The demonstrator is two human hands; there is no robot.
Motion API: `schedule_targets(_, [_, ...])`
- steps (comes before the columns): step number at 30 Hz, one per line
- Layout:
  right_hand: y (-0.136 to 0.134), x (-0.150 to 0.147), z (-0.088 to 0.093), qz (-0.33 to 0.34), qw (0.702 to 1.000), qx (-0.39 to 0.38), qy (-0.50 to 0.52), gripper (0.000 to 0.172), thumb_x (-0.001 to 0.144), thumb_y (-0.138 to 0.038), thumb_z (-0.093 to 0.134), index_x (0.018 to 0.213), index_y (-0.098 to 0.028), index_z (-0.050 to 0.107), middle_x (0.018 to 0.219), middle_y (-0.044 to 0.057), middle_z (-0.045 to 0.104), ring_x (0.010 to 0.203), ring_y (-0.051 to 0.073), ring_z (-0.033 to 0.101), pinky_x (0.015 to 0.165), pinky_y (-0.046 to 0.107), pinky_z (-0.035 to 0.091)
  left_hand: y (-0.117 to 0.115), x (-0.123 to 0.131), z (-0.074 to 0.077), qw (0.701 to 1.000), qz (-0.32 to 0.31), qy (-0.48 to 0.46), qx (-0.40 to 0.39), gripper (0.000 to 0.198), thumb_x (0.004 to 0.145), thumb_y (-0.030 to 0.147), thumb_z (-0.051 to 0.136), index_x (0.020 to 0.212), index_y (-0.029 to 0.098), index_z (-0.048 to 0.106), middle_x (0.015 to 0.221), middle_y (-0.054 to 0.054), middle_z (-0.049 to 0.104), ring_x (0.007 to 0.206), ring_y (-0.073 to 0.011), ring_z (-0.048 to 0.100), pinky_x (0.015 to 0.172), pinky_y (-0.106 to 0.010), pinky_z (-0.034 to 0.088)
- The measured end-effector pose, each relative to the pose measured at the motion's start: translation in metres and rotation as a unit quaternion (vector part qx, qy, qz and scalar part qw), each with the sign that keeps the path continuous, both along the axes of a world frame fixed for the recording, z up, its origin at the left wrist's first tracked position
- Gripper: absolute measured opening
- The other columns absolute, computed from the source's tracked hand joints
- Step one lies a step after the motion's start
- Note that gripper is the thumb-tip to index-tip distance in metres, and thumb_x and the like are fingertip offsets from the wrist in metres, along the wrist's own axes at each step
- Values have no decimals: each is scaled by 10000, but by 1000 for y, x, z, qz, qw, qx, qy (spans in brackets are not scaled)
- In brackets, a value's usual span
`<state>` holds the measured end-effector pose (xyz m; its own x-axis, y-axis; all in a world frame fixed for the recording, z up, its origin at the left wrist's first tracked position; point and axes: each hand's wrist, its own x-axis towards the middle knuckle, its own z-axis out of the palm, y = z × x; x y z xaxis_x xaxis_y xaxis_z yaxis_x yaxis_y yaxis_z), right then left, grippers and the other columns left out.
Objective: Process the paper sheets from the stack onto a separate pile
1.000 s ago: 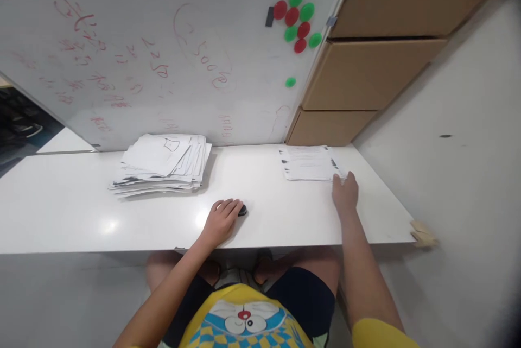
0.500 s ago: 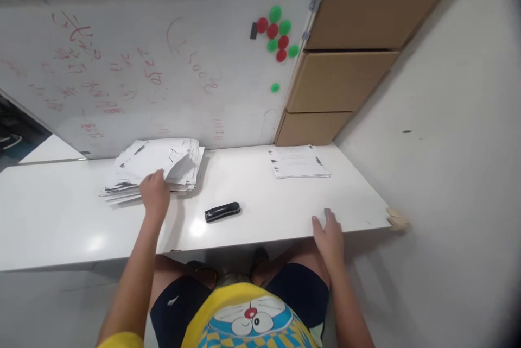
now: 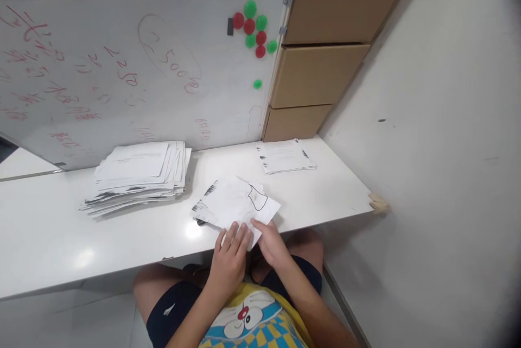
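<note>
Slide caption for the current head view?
Bare left hand touches, right hand pinches black-marked white paper over a glossy white table.

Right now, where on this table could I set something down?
Bare room: left of the tall paper pile; between it and the small stack, behind the held sheets; right of those sheets, in front of the small stack. Crowded: front middle, with left hand and right hand.

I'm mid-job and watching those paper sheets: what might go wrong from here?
1. The loose, overlapping white paper sheets might splay or slip, since the right-hand grip has them only at the near side.
2. Their near corner reaches the front edge of the glossy white desk, so slipping sheets could drop off.
3. The small black object, mostly covered at their left end, may get nudged unnoticed.
</note>
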<state>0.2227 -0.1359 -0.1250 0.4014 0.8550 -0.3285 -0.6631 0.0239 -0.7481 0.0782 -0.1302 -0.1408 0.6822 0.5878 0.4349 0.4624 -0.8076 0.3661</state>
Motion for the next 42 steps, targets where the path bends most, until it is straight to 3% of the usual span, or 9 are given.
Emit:
schedule_targets(3, [-11, 37, -8, 6, 1000, -10, -18, 555, 612, -297, 786, 1148, -249, 650, 1072, 32, 741, 1103, 297, 630, 1020, 452, 445, -8, -12, -12, 971, 86, -174, -138, 332, 904, 262, 489, 1214, 266, 607, 1226, -109, 630, 1233, -301, 524, 1034, -489, 397])
schedule_targets(5, [-22, 55, -15, 13, 999, -32, -26, 555, 582, -290, 795, 1119, -234, 666, 1086, 53, 738, 1106, 314, 630, 1011, 464, 454, -15, -14, -23, 893, 123, -298, -314, 255, 903, 402, 513, 1042, 240, 653, 1057, -117, 670, 1063, -293, 617, 922, -462, 482])
schedule_targets(8, [-39, 72, -28, 59, 995, -67, -35, 516, 552, -269, 796, 1055, -219, 691, 1074, 72, 741, 1081, 335, 646, 988, 494, 468, -23, -5, -40, 727, 52, -381, -569, 420, 827, 574, 586, 1051, 221, 630, 1027, -127, 672, 979, -290, 652, 853, -435, 521])
schedule_targets(11, [-51, 82, -38, 87, 990, -93, -66, 442, 578, -292, 786, 1004, -203, 710, 1031, 90, 751, 1048, 341, 662, 991, 511, 454, -22, 7, -46, 644, 60, -453, -613, 517, 774, 592, 652, 1161, 261, 573, 1134, -102, 645, 1097, -258, 612, 968, -403, 475])
schedule_targets(19, [-57, 103, -48, 41, 972, -141, -186, 385, 613, -388, 761, 946, -197, 729, 997, 101, 758, 1048, 343, 661, 961, 518, 468, 4, 7, -23, 652, 183, -506, -534, 592, 818, 567, 612, 1329, 333, 427, 1207, -61, 620, 1036, -200, 638, 842, -316, 519])
schedule_targets(24, [-54, 114, -51, 64, 955, -144, -250, 368, 634, -403, 739, 944, -204, 731, 984, 88, 763, 1087, 347, 646, 935, 507, 491, 22, -8, -5, 663, 119, -430, -601, 522, 742, 559, 689, 1103, 183, 657, 996, -91, 701, 912, -243, 658, 797, -334, 511])
schedule_targets(35, [-47, 107, -54, -12, 953, -141, -269, 426, 675, -432, 717, 1027, -193, 706, 1070, 95, 742, 1117, 322, 634, 994, 467, 472, 35, -18, 12, 806, 260, -352, -399, 448, 789, 614, 559, 731, 177, 641, 703, -40, 632, 732, -219, 586, 664, -312, 482])
schedule_targets(38, [-47, 111, -49, -44, 947, -144, -284, 432, 661, -437, 723, 1002, -173, 709, 1060, 110, 743, 1103, 321, 640, 991, 453, 477, 73, -41, 35, 823, 330, -348, -305, 429, 773, 593, 575, 683, 174, 576, 634, -6, 546, 652, -174, 503, 596, -276, 418])
schedule_targets(42, [-45, 120, -39, -24, 924, -164, -343, 435, 633, -439, 718, 950, -141, 716, 1044, 133, 744, 1055, 344, 655, 941, 475, 499, 168, -91, 81, 823, 426, -341, -159, 370, 884, 473, 472, 661, 180, 442, 613, 38, 403, 622, -116, 382, 568, -242, 329])
